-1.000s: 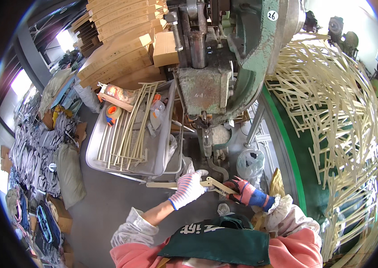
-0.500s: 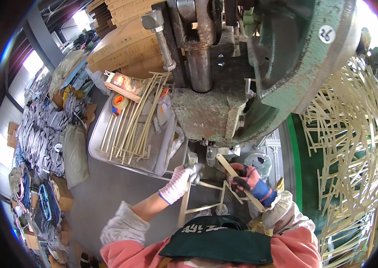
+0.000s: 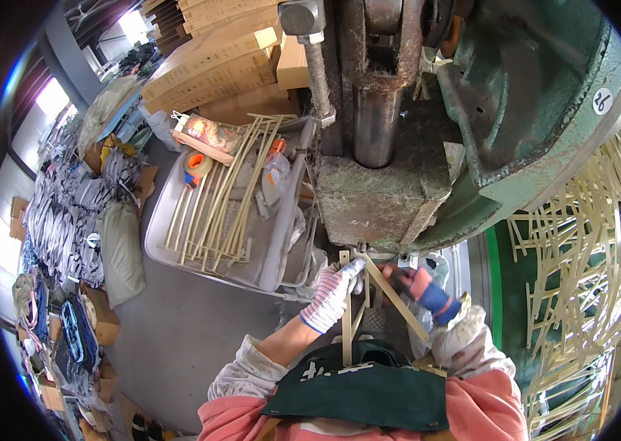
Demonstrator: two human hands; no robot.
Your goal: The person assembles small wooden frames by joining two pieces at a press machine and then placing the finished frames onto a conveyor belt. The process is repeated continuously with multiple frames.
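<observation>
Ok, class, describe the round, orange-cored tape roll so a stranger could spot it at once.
Start at the big green metal press at upper right, then look left to the white plastic tray. In its upper left part, below the colourful printed packet, sits the tape roll. Its round orange core and blue edge piece distinguish it from the straight cream bars.

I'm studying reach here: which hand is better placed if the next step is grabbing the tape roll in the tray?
Left, probably: the left hand is nearer the tape roll, though holding a pale strip; the right hand lies farther off.
</observation>
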